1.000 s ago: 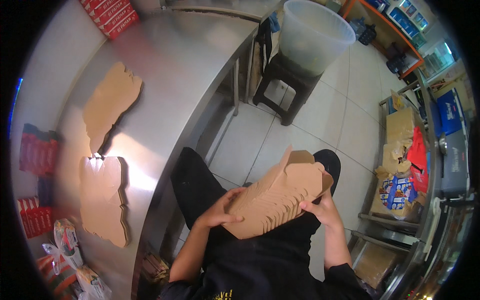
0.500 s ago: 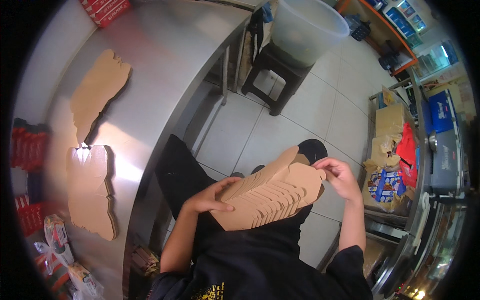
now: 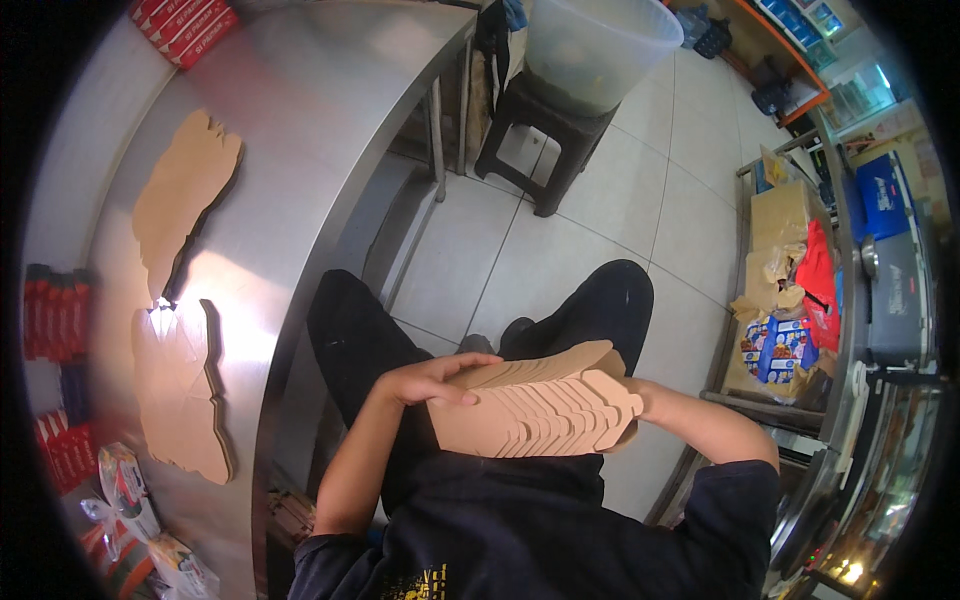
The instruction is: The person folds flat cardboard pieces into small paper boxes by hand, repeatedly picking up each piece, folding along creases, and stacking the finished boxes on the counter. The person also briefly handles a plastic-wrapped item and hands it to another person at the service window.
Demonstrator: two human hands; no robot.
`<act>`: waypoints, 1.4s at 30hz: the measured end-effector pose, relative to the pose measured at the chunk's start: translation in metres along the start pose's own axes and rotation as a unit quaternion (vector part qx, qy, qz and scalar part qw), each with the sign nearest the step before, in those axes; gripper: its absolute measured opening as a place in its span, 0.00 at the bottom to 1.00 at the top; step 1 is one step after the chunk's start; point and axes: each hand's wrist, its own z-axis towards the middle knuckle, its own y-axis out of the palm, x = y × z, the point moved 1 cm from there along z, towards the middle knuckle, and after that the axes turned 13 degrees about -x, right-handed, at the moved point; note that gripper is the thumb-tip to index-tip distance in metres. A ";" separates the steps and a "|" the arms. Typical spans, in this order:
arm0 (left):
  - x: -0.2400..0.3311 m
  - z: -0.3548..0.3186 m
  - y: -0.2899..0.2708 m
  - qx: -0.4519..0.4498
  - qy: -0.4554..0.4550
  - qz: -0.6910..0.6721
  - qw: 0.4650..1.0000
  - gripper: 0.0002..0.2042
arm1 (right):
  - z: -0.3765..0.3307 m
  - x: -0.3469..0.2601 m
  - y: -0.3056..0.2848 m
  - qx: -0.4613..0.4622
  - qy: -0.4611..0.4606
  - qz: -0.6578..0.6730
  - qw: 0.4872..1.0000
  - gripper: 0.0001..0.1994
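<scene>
A fanned bundle of nested brown cardboard box pieces (image 3: 540,415) lies across my lap, its notched, stepped edges toward me. My left hand (image 3: 436,382) is closed on the bundle's left end, thumb on top and fingers along the far side. At the other end, my right hand (image 3: 650,399) reaches in behind the cardboard flaps, which hide its fingers. On the metal table to my left lie two flat stacks of brown cardboard pieces, a farther stack (image 3: 185,200) and a nearer stack (image 3: 175,400).
The steel table (image 3: 290,170) curves along my left, with red printed boxes (image 3: 185,28) at its far end. Ahead, a translucent tub (image 3: 595,55) sits on a dark plastic stool (image 3: 545,135). A shelf with an open carton (image 3: 785,225) stands at right.
My right hand has gone from pinching a flap at the bundle's right end to behind the flaps. The bundle has levelled out and its upper flap has come down.
</scene>
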 end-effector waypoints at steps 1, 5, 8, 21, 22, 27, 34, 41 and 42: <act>-0.001 0.002 0.000 0.000 -0.003 -0.002 1.000 0.51 | 0.003 -0.001 0.008 -0.004 -0.018 -0.071 0.997 0.20; -0.009 0.006 -0.004 0.004 -0.001 -0.026 1.000 0.51 | 0.015 -0.014 0.027 -0.009 -0.080 -0.281 0.956 0.20; -0.013 0.005 -0.009 -0.007 0.019 -0.066 0.998 0.51 | 0.025 -0.029 0.035 -0.010 -0.112 -0.375 0.920 0.20; -0.021 0.005 -0.015 -0.024 0.036 -0.140 0.989 0.50 | 0.031 -0.056 0.047 0.002 -0.180 -0.509 0.842 0.20; -0.022 0.005 -0.015 -0.027 0.035 -0.147 0.988 0.50 | 0.032 -0.058 0.048 0.003 -0.186 -0.515 0.836 0.20; -0.016 0.003 -0.015 -0.024 0.033 -0.134 0.990 0.49 | 0.033 -0.069 0.048 0.021 -0.221 -0.543 0.810 0.20; -0.011 -0.008 -0.016 -0.030 0.039 -0.111 0.993 0.49 | 0.023 -0.078 0.016 0.044 -0.329 -0.517 0.789 0.20; -0.015 -0.012 -0.010 -0.018 0.018 -0.104 0.994 0.47 | -0.008 -0.109 0.025 0.117 -0.385 -0.374 0.835 0.26; -0.019 -0.012 -0.012 -0.018 0.020 -0.108 0.994 0.47 | -0.003 -0.108 0.022 0.121 -0.392 -0.397 0.821 0.26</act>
